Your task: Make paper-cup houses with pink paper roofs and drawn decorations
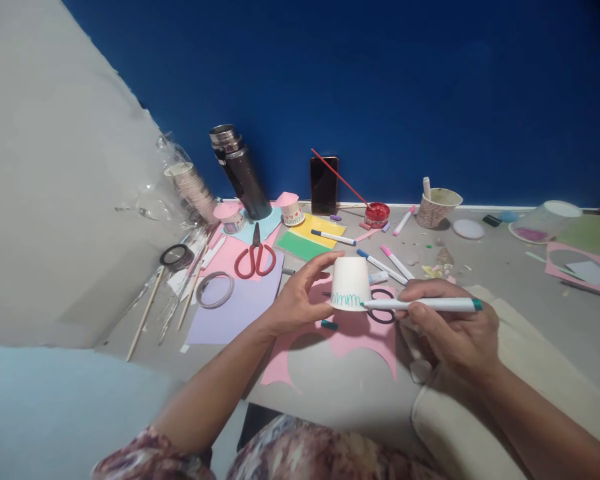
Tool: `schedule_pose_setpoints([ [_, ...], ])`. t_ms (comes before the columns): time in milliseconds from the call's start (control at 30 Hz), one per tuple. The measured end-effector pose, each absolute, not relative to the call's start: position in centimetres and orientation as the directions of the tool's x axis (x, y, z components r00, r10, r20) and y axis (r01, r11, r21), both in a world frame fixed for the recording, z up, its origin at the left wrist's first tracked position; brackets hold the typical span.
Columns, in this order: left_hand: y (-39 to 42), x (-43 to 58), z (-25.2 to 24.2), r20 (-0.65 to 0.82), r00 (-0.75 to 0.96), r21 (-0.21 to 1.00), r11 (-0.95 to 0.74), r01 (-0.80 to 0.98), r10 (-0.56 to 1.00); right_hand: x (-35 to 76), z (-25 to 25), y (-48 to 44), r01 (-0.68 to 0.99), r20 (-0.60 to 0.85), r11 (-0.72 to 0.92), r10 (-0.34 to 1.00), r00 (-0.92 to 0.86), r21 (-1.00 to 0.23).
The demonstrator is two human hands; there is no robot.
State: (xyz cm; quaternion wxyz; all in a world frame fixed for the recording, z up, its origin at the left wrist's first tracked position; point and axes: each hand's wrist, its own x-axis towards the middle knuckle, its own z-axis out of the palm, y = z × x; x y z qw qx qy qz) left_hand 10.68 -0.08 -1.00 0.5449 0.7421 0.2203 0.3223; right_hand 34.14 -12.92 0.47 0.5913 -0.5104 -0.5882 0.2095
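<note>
A white paper cup (351,280), upside down, is held by my left hand (303,297), whose thumb and fingers grip its left side. Green looping strokes run along the cup's lower edge. My right hand (455,330) is closed around a white marker (437,305) with a green end; its green tip touches the cup near the bottom right. Below the cup, a green cap (329,325) lies on cut pink paper (363,333). Dark-handled scissors (382,315) are partly hidden behind the cup and marker.
Red-handled scissors (255,259) and a tape roll (215,291) lie to the left. Behind stand a dark flask (247,180), two small decorated cups with pink tops, a phone (325,185) and a red paint jar (377,215). Cream cloth (525,373) lies at right.
</note>
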Motion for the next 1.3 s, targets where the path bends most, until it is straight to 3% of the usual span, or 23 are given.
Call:
schedule_pose_setpoints([
  [600, 0.17, 10.97, -1.13, 0.272, 0.709, 0.962, -0.191, -0.194, 0.65, 34.31, 0.94, -12.78, 0.216, 0.481, 0.438, 0.847, 0.225, -0.873],
  [1300, 0.23, 11.01, -1.7, 0.234, 0.717, 0.966, -0.077, -0.245, 0.656, 34.03, 1.46, -12.71, 0.158, 0.444, 0.415, 0.85, 0.282, -0.896],
])
